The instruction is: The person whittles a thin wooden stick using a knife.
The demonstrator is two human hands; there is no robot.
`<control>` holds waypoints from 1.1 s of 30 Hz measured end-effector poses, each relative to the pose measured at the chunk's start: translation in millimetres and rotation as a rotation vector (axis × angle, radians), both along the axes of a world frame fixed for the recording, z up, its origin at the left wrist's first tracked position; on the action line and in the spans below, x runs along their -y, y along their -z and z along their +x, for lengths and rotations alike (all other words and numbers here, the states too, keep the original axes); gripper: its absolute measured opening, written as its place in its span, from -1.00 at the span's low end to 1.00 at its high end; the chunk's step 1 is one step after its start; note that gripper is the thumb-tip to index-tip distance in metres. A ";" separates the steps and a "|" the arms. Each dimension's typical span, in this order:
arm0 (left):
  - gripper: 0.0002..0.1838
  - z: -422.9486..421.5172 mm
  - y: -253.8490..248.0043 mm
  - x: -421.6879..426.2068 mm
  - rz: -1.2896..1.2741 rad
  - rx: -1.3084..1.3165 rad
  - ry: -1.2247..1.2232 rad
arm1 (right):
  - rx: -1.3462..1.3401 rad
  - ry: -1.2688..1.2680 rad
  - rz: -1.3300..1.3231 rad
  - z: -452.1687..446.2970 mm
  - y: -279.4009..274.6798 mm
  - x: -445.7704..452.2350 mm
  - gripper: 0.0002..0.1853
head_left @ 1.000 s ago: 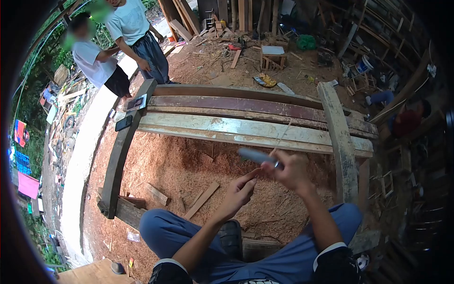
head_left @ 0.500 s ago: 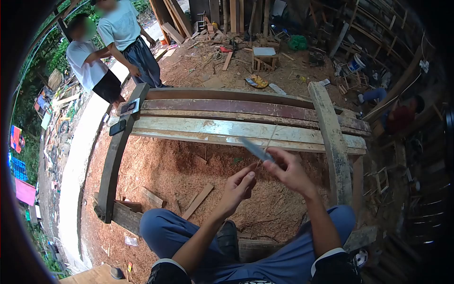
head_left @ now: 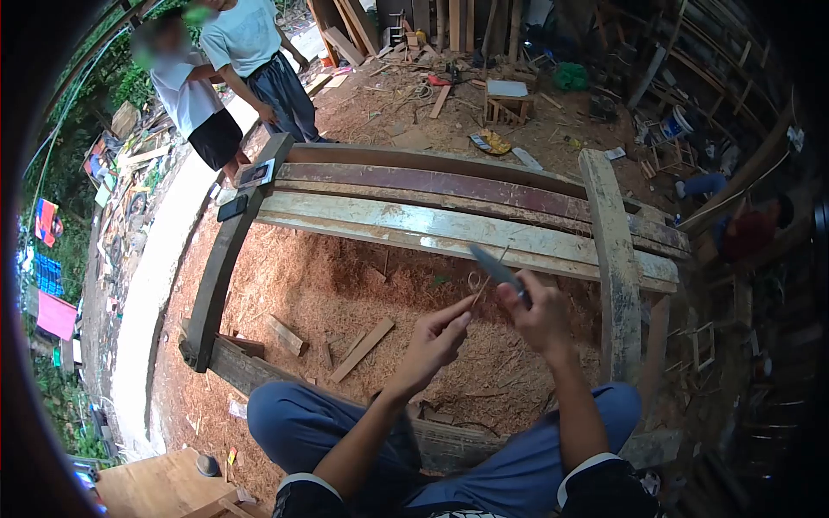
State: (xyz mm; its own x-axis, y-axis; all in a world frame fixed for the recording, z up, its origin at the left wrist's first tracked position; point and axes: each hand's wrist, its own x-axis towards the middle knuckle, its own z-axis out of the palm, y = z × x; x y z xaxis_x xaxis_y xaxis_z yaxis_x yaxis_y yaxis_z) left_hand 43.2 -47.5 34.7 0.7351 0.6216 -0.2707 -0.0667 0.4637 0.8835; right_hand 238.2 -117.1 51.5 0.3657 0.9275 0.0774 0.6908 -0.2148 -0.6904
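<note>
My right hand [head_left: 542, 318] is closed around a knife, its grey blade [head_left: 492, 265] pointing up and to the left. Between the thumb and fingers of my left hand [head_left: 434, 345] is a thin strip [head_left: 481, 292], likely wood or bamboo. The strip slants up past the blade, and a small pale curl [head_left: 472, 281] shows beside it. Whether the blade touches the strip I cannot tell. Both hands are above my lap, in front of a bench of long planks [head_left: 414, 222].
A post [head_left: 615, 259] crosses the bench on the right, a dark beam [head_left: 220, 268] on the left with a phone [head_left: 232, 208] on it. Shavings [head_left: 302, 268] and offcuts [head_left: 363, 350] cover the ground. Two people [head_left: 250, 60] stand at back left; another person [head_left: 751, 224] is at far right.
The knife and my right hand have shifted slightly right and down. A curl now shows on the strip. The whole view has shifted, with the bench lying more tilted.
</note>
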 end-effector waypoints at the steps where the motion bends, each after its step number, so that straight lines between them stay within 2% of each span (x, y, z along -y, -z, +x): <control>1: -0.54 -4.4 1.4 3.2 -0.002 -0.029 0.014 | -0.006 0.053 -0.030 5.5 -3.3 1.1 -0.38; 4: -0.55 -5.4 8.8 3.7 0.044 -0.086 0.014 | 0.060 -0.081 -0.079 -0.4 14.4 7.4 -0.39; 5: -0.56 -5.5 6.9 -0.5 0.049 -0.084 0.039 | 0.060 -0.147 0.034 -9.8 21.9 9.0 -0.36; 8: -0.56 1.6 -1.7 -8.5 0.093 -0.089 0.082 | 0.035 -0.164 0.054 -19.7 29.4 3.3 -0.37; 9: -0.56 4.3 -4.9 -11.0 0.113 -0.090 0.078 | 0.025 -0.150 -0.016 -15.9 21.1 0.5 -0.37; 12: -0.53 5.8 -23.1 -11.5 0.123 -0.116 0.113 | -0.007 -0.011 0.009 -11.2 5.1 0.4 -0.37; 16: -0.52 2.9 0.2 -13.4 -0.027 -0.074 0.115 | 0.085 -0.110 -0.015 -32.6 24.0 9.7 -0.39; 17: -0.52 4.2 9.9 -13.2 -0.081 -0.049 0.102 | 0.030 -0.055 -0.008 -43.1 26.1 11.5 -0.42; 20: -0.52 -2.7 29.0 -1.1 -0.111 0.031 0.100 | 0.096 -0.007 -0.029 -41.2 15.6 16.5 -0.43; 21: -0.50 -5.8 20.8 2.5 -0.111 0.042 0.112 | 0.009 0.066 -0.056 -41.6 6.5 16.6 -0.43; 24: -0.50 -12.5 4.8 3.4 -0.140 0.039 0.133 | 0.060 0.099 -0.034 -45.2 9.5 15.8 -0.41; 27: -0.47 -21.3 18.7 -6.6 -0.101 -0.011 0.142 | 0.127 -0.052 0.027 -62.4 29.4 9.7 -0.38; 29: -0.47 -23.0 20.3 -11.8 -0.083 -0.047 0.145 | 0.181 -0.077 0.041 -50.8 35.3 5.2 -0.39; 33: -0.47 -23.7 8.0 -17.9 -0.128 0.056 0.115 | 0.188 -0.030 0.141 -32.9 33.8 -3.2 -0.38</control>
